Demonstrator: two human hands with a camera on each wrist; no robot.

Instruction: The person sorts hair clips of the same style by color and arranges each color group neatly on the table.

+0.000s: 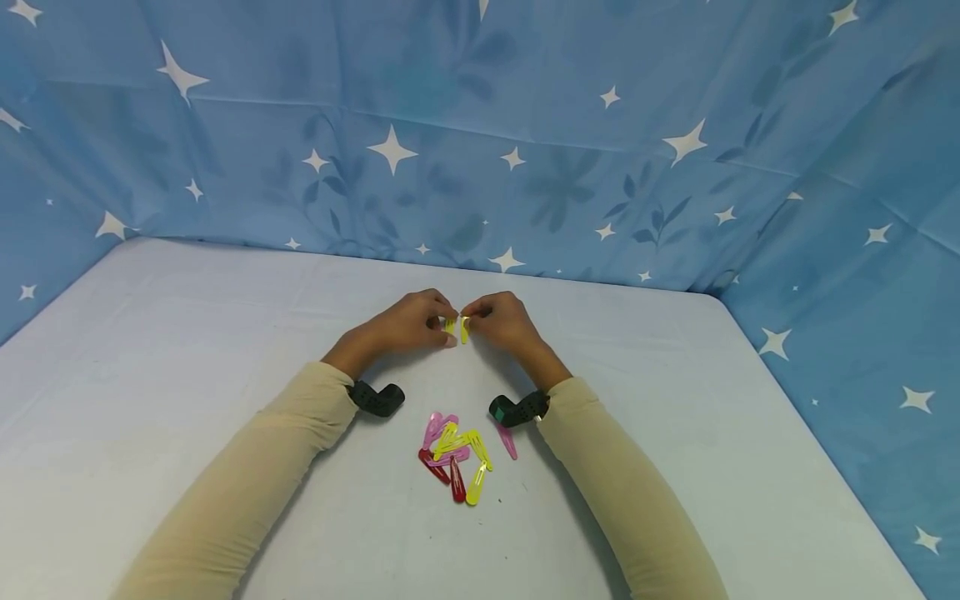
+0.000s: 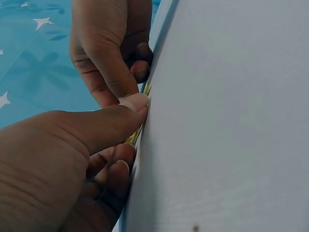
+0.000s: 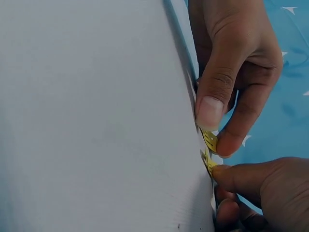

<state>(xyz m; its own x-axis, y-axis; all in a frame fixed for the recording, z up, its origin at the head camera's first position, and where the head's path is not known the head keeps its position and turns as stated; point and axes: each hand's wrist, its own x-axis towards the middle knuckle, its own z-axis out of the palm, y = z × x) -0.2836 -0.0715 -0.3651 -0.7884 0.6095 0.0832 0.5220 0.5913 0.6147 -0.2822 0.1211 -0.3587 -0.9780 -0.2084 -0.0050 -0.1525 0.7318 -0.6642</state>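
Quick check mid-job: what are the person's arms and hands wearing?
Both the left hand and right hand are ungloved. The left sleeve and right sleeve are long, plain beige, wrinkled near the cuffs. Each wrist carries a black, bent device: the left device and the right device, which shows a small green patch. I see no cables.

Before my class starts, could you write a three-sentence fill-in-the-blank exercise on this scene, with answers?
The left hand and right hand each pinch a ____ snap hair clip.
The pile of snap hair clips mixes pink, yellow and ____.
White four-pointed ____ decorate the blue backdrop cloth.

Missing words: yellow; red; stars.
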